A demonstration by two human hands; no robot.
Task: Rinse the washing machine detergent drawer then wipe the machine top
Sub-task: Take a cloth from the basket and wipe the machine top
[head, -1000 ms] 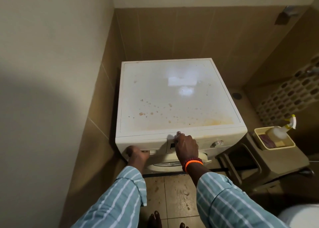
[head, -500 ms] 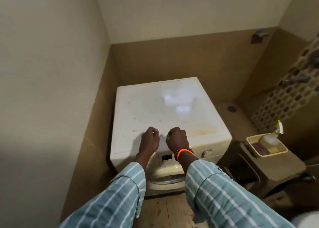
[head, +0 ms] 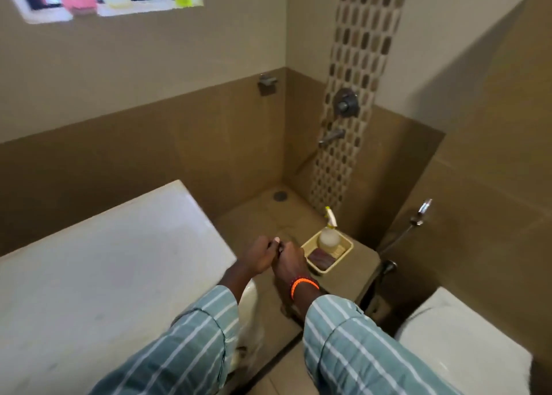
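Observation:
The white washing machine top (head: pixel 104 275) fills the lower left of the head view; its front panel and detergent drawer are hidden from view. My left hand (head: pixel 259 257) and my right hand (head: pixel 290 261), which has an orange band at the wrist, are held together in the air just past the machine's right front corner. The fingers of both are curled shut and the knuckles touch. I see nothing in either hand. They hover just left of a yellow basket (head: pixel 346 249).
The basket stands on a brown stool (head: pixel 363 270) and holds a spray bottle (head: pixel 329 238) and a brown block (head: pixel 320 258). A wall tap (head: pixel 331 137), a floor drain (head: pixel 280 195), a hand sprayer (head: pixel 421 212) and a white toilet (head: pixel 466 341) lie to the right.
My view has swung right, from the machine toward the shower corner. Both hands left the machine's top edge and moved right, coming together beside the yellow basket.

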